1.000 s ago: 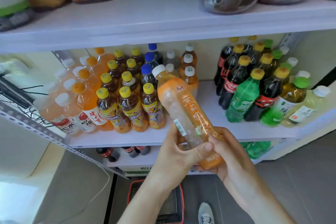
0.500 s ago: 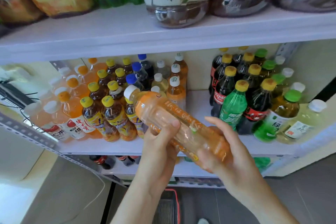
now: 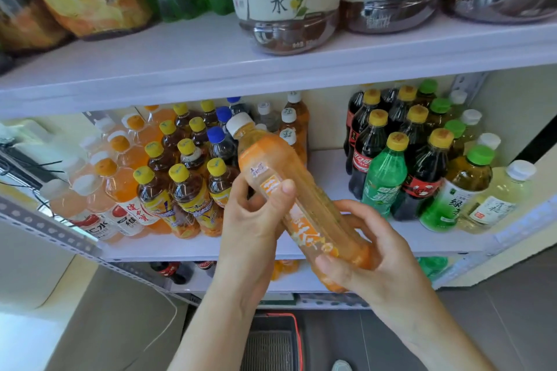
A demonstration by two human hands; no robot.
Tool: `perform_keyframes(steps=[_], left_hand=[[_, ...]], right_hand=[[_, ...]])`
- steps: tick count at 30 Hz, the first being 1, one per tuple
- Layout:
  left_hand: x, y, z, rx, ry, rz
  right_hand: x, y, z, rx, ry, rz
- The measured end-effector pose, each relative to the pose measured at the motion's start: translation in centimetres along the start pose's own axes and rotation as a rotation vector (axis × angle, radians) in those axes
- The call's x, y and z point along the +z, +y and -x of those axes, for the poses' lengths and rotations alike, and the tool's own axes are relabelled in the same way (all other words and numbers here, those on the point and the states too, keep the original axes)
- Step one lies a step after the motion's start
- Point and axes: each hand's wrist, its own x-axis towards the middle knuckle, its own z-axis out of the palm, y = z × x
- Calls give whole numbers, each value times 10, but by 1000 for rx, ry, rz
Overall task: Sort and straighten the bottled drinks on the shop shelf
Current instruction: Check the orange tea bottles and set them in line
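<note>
Orange btl [image 3: 297, 205] held tilted in front of middle shelf [image 3: 328, 178], cap toward back rows, my L hand [image 3: 256, 220] pinching mid-label w/ thumb, R hand [image 3: 373, 253] curled under base; risk: cap clips yellow-cap tea btls [image 3: 184, 190], toppling front row.

I see one open lane: the bare shelf strip [image 3: 327, 178] mid-view, white-capped amber bottles [image 3: 298, 147] walling its nine o'clock, cola bottles [image 3: 361, 159] its three o'clock, the upper shelf board [image 3: 211, 69] capping it at twelve o'clock.
</note>
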Motion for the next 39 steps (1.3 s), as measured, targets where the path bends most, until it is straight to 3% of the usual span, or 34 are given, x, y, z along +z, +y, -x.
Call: perform_keyframes(steps=[4,6,11,13,16,23,26,29,32,35,39], left_hand=[[5,-3,3,4,46,24],[7,-3,5,-15,49,54],[13,-1,7,-40,-49,136],[15,0,7,-45,-87,151],[17,0,5,-56,-149,150],[-3,9,-13,45,-145,-225],[-1,15,-15,33,-188,-276],[8,6,-12,16,-83,-239],[10,0,-14,-14,96,-58],[5,1,-18,-59,117,106],[1,5,-21,-69,75,301]], right_hand=[[2,1,6,-50,19,268],[0,0,5,-8,-51,125],[-15,1,0,325,-282,-393],[-16,3,1,402,-392,-493],[-18,7,2,375,-430,-500],[-17,5,8,175,-206,-241],[-15,8,9,111,7,59],[-14,12,10,-42,109,423],[-18,11,11,-148,97,559],[-25,5,10,-51,23,380],[-28,5,7,241,-185,-223]])
